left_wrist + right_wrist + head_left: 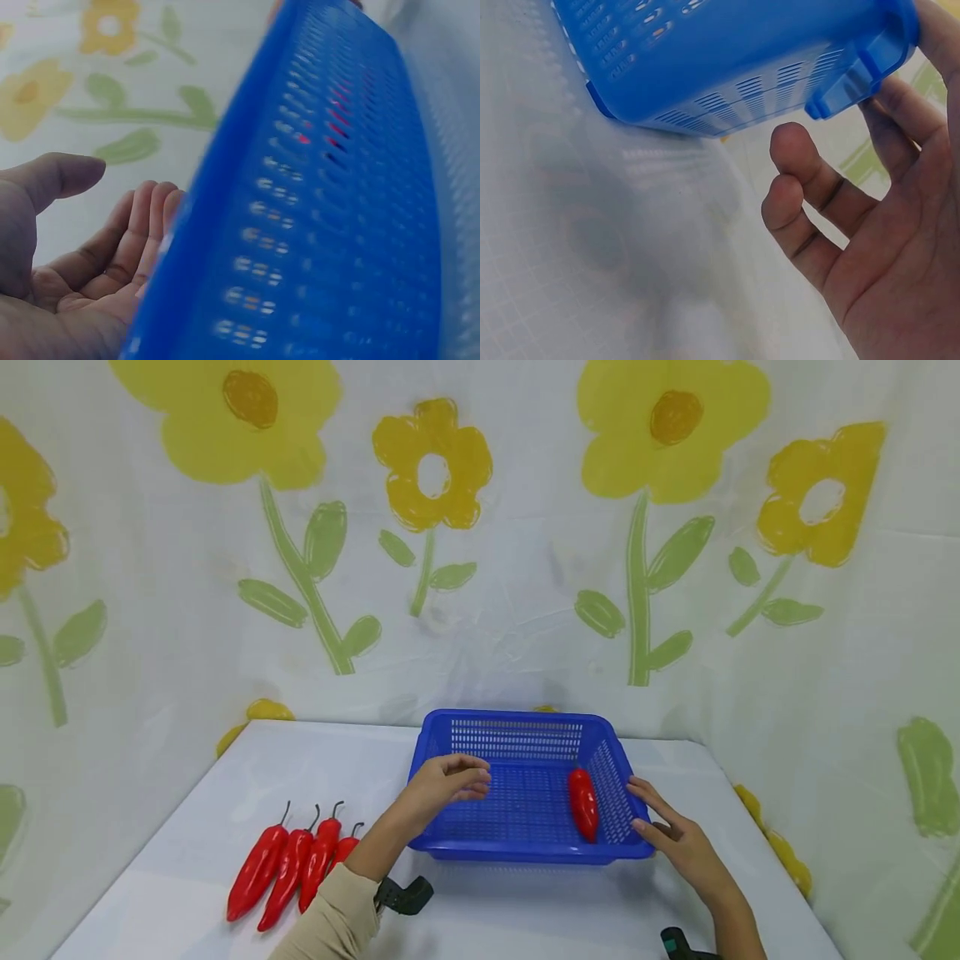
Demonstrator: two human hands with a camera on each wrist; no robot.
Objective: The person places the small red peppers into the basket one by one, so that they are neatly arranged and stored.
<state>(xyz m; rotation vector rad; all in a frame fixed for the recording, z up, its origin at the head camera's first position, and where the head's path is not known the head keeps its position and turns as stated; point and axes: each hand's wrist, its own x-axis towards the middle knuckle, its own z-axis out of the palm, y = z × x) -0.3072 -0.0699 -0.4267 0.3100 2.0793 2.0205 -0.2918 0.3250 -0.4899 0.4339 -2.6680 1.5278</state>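
A blue plastic basket [510,853] with slotted walls stands toward the back of the white table, and one red chili pepper [583,806] lies inside near its right wall. Over the basket's left part, my left hand [450,783] has loosely bent fingers with nothing in them. In the left wrist view its palm [82,300] shows beyond the basket's rim. My right hand [678,843] holds the right rim; in the right wrist view, thumb and first fingers [904,112] meet the rim, while the last two fingers stay off it.
Several red chili peppers [288,868] with dark curved stems lie side by side on the white table [187,827], left of the basket. A flower-printed curtain [510,568] hangs behind the table and along its sides.
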